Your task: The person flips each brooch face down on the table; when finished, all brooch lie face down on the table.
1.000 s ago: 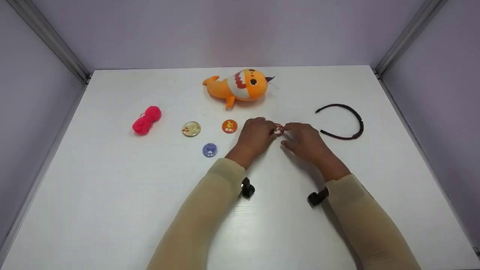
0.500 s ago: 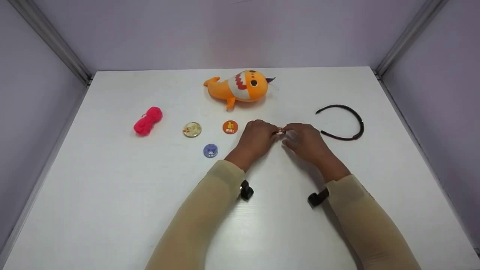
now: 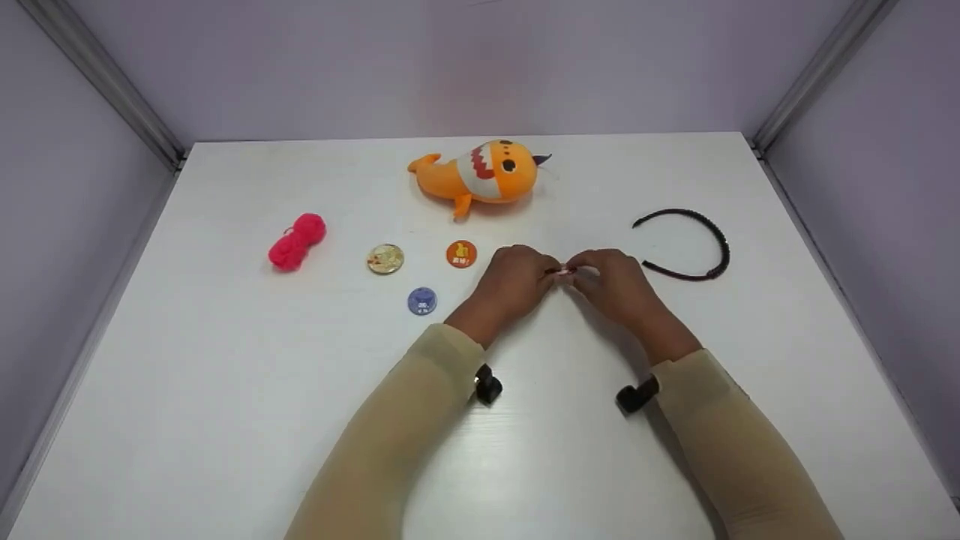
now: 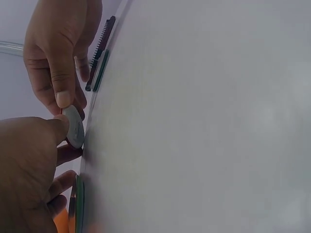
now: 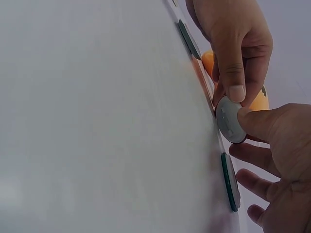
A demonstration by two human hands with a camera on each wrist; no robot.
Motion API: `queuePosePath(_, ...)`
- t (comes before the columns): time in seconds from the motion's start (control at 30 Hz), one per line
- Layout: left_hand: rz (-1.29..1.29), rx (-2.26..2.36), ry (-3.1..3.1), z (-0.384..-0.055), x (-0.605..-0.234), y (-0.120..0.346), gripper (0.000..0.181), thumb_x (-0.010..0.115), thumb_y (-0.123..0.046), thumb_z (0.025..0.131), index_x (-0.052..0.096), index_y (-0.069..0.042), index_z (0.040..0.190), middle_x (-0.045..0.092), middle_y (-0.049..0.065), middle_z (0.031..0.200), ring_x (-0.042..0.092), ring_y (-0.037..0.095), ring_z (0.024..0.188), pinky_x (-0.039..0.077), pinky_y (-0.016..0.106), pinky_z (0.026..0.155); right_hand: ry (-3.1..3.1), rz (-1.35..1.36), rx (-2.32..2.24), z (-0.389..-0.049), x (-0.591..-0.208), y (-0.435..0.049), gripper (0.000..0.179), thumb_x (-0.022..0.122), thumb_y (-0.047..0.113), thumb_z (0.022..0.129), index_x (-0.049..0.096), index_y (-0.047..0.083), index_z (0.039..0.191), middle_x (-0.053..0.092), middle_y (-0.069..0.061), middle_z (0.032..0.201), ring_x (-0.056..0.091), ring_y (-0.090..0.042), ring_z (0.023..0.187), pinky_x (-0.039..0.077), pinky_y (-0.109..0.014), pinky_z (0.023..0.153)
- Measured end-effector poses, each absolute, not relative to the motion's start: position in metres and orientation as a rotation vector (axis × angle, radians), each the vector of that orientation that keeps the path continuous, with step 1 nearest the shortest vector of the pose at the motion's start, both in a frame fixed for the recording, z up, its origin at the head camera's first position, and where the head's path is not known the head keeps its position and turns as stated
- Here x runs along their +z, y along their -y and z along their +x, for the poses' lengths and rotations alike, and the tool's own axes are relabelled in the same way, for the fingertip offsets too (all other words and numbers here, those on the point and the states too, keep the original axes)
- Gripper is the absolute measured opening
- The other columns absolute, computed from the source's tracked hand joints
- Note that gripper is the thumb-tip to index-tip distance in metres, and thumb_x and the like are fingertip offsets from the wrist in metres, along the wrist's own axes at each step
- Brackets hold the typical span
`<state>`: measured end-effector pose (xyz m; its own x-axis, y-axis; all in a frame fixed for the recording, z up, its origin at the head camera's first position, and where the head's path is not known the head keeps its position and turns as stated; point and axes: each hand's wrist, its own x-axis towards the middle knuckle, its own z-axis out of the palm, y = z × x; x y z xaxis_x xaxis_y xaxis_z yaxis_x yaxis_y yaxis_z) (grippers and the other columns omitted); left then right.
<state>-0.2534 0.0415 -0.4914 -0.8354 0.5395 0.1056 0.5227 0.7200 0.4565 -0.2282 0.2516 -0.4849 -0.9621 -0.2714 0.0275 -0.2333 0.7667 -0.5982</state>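
Between both hands a small round pin badge is held tilted up, nearly edge-on in the head view. Its pale back shows in the left wrist view, with a raised bar across it in the right wrist view. My left hand pinches one side of the badge, thumb on the back. From the opposite side my right hand pinches it too, its thumb lying on the back and its other fingers spread. The badge's lower edge is close to the white table; its front is hidden.
Left of the hands lie an orange badge, a gold badge and a blue badge. A pink fluffy bundle is farther left. Behind sits an orange shark plush; a black headband lies right. A green-edged disc is beside my right hand.
The badge has tipped from showing its red patterned face to nearly edge-on in the head view. Both hands have shifted slightly toward the body, and the right fingers have closed in on the badge.
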Motion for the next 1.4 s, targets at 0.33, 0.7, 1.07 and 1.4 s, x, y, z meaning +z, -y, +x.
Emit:
queuePosePath(0.33, 0.918, 0.775, -2.906, -0.252, -0.492, -0.039, 0.032, 0.06, -0.04, 0.112, 0.082, -0.022, 0.127, 0.082, -0.008, 0.118, 0.074, 0.018, 0.111, 0.048, 0.041, 0.113, -2.854, -0.363, -0.984, -0.227, -0.485, -0.253, 0.025, 0.066, 0.022, 0.111, 0.079, 0.012, 0.129, 0.075, -0.01, 0.135, 0.062, -0.034, 0.139, 0.048, -0.056, 0.118)
queuePosePath(0.7, 0.839, 0.812, -2.949, -0.25, -0.488, -0.037, 0.026, 0.063, -0.025, 0.112, 0.082, -0.022, 0.13, 0.083, -0.005, 0.121, 0.077, 0.018, 0.112, 0.051, 0.041, 0.11, -2.901, -0.369, -1.005, -0.223, -0.483, -0.253, 0.038, 0.069, 0.019, 0.108, 0.068, 0.007, 0.143, 0.07, -0.017, 0.143, 0.059, -0.04, 0.141, 0.047, -0.059, 0.118)
queuePosePath(1.07, 0.64, 0.912, -2.871, -0.248, -0.487, -0.04, 0.023, 0.066, -0.025, 0.11, 0.078, -0.018, 0.129, 0.08, 0.0, 0.109, 0.069, 0.024, 0.105, 0.052, 0.041, 0.108, -2.91, -0.417, -0.988, -0.216, -0.48, -0.252, 0.051, 0.078, 0.01, 0.1, 0.063, 0.005, 0.148, 0.066, -0.018, 0.149, 0.055, -0.04, 0.146, 0.043, -0.058, 0.122)
queuePosePath(1.4, 0.611, 0.883, -2.855, -0.246, -0.49, -0.039, 0.019, 0.068, -0.024, 0.108, 0.075, -0.016, 0.123, 0.078, 0.0, 0.1, 0.066, 0.022, 0.097, 0.053, 0.042, 0.103, -2.876, -0.398, -0.941, -0.216, -0.485, -0.249, 0.052, 0.078, 0.007, 0.097, 0.063, 0.008, 0.148, 0.067, -0.013, 0.147, 0.055, -0.035, 0.145, 0.044, -0.055, 0.123)
